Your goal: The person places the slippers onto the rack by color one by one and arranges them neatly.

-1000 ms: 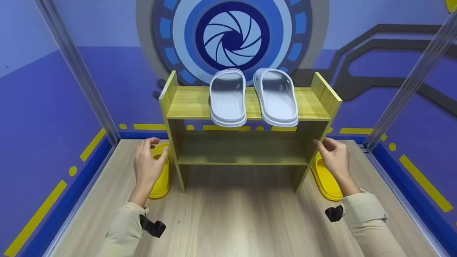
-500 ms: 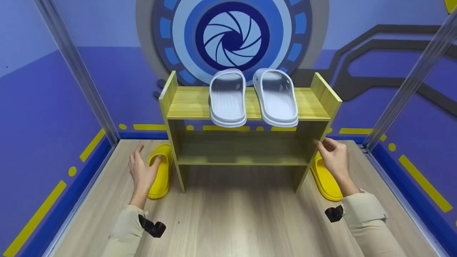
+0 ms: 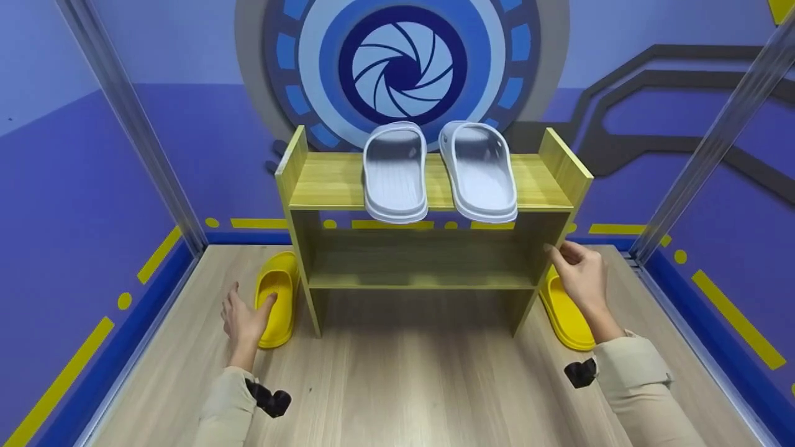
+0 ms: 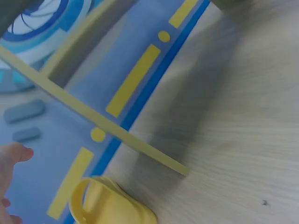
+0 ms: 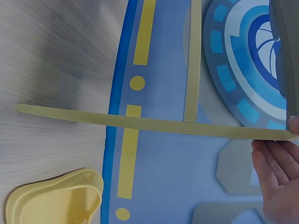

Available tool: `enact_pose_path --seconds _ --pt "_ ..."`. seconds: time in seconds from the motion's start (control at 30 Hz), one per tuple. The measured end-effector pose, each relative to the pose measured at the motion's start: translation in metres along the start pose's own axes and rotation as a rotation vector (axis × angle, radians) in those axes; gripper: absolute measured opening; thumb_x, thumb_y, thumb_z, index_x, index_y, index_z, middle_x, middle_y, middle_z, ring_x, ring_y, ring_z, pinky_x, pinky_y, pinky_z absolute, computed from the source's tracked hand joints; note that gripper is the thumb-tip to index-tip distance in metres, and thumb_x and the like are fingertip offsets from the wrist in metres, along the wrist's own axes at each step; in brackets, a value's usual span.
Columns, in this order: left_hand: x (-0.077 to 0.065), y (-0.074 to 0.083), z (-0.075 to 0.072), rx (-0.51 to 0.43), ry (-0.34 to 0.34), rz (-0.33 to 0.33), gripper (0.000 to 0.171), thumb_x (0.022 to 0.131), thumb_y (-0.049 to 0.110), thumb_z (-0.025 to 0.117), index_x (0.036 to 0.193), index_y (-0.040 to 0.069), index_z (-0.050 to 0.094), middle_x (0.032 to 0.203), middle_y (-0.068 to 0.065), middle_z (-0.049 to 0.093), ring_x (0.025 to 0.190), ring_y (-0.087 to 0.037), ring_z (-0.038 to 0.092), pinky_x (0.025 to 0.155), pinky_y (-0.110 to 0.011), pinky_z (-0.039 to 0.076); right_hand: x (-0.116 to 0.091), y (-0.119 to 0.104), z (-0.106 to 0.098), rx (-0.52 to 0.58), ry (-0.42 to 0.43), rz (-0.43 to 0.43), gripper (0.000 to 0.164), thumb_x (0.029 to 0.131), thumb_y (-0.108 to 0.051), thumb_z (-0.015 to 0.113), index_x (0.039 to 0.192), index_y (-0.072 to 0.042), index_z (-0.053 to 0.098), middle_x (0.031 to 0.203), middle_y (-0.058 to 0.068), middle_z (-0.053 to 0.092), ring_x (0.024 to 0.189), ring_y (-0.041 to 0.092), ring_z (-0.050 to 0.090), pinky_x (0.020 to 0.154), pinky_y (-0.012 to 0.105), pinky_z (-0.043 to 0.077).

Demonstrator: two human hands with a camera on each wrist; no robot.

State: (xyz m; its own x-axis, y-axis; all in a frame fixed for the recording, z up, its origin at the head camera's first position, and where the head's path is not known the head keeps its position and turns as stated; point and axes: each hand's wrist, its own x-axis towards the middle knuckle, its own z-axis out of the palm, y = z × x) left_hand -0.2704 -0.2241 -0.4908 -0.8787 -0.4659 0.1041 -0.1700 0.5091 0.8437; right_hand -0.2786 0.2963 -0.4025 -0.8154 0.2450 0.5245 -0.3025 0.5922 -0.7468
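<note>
A wooden shoe rack [image 3: 422, 287] stands upright, with two light grey clogs [image 3: 395, 180] side by side on its top board, heels overhanging the front edge. My right hand [image 3: 584, 273] pinches the front edge of the rack's right side panel, thumb on one face and fingers on the other in the right wrist view. A yellow clog [image 3: 568, 316] lies beside that panel, partly hidden by this hand. Left of the rack lies another yellow clog [image 3: 282, 310]. My left hand [image 3: 243, 323] is held over its outer side, fingers spread and thumb overlapping the clog, gripping nothing.
The light wood floor [image 3: 397, 385] spreads in front of the rack. A blue and purple back wall [image 3: 217, 155] rises close behind it. Metal posts [image 3: 143, 136] stand at the corners. Black wrist cameras [image 3: 270, 399] hang below both sleeves.
My left hand has come away from beside the rack's left panel, moving outward and toward me while its fingers opened. More of the left yellow clog shows. The right hand keeps its hold.
</note>
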Motion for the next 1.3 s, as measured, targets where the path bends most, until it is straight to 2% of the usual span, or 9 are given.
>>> enact_pose_path --seconds 0.17,0.43,0.53,0.7,1.07,1.3 --pt "0.0 -0.012 0.007 0.009 -0.008 -0.085 0.083 0.084 0.029 0.063 0.141 -0.005 0.014 0.139 -0.032 0.02 0.125 -0.048 0.02 0.098 -0.059 0.018 0.0 0.0 0.0 -0.004 0.005 -0.003 0.03 0.085 -0.023 0.065 0.099 0.003 0.068 0.088 0.018 0.067 0.068 -0.006 0.054 0.063 0.007 0.041" --pt "-0.003 -0.031 0.019 0.003 -0.034 -0.194 0.086 0.084 0.034 0.061 0.141 -0.005 0.011 0.138 -0.034 0.02 0.124 -0.049 0.02 0.1 -0.056 0.019 0.0 0.0 0.0 -0.012 0.004 0.018 0.031 0.085 -0.024 0.065 0.101 0.003 0.068 0.09 0.018 0.067 0.076 0.017 0.062 0.064 0.008 0.042" --pt "-0.006 -0.039 0.023 0.008 -0.04 -0.222 0.089 0.084 0.036 0.061 0.142 -0.006 0.008 0.138 -0.035 0.019 0.123 -0.05 0.02 0.101 -0.055 0.019 -0.001 0.0 0.0 -0.008 0.009 0.012 0.031 0.085 -0.024 0.065 0.101 0.003 0.068 0.089 0.018 0.067 0.075 0.015 0.062 0.064 0.009 0.043" --pt "-0.011 -0.049 0.032 0.041 -0.031 -0.264 0.091 0.084 0.039 0.06 0.142 -0.007 0.006 0.138 -0.035 0.019 0.123 -0.049 0.022 0.101 -0.055 0.018 -0.001 0.0 0.001 0.015 0.011 0.008 0.031 0.085 -0.023 0.065 0.1 0.003 0.068 0.088 0.018 0.067 0.07 0.002 0.059 0.063 0.01 0.043" --pt "-0.016 -0.057 0.049 0.077 0.018 -0.248 0.092 0.081 0.039 0.063 0.14 -0.008 0.01 0.137 -0.033 0.022 0.124 -0.047 0.022 0.102 -0.053 0.015 0.0 0.001 -0.002 0.005 -0.012 0.037 0.033 0.086 -0.026 0.063 0.104 0.001 0.067 0.091 0.016 0.067 0.07 -0.004 0.055 0.066 0.008 0.042" --pt "-0.021 -0.062 0.059 0.076 0.034 -0.246 0.098 0.078 0.035 0.067 0.141 -0.007 0.004 0.138 -0.031 0.019 0.125 -0.045 0.018 0.103 -0.054 0.008 0.0 0.002 0.0 0.0 -0.009 0.026 0.033 0.086 -0.025 0.064 0.103 0.002 0.067 0.091 0.015 0.067 0.07 -0.007 0.055 0.067 0.008 0.042"
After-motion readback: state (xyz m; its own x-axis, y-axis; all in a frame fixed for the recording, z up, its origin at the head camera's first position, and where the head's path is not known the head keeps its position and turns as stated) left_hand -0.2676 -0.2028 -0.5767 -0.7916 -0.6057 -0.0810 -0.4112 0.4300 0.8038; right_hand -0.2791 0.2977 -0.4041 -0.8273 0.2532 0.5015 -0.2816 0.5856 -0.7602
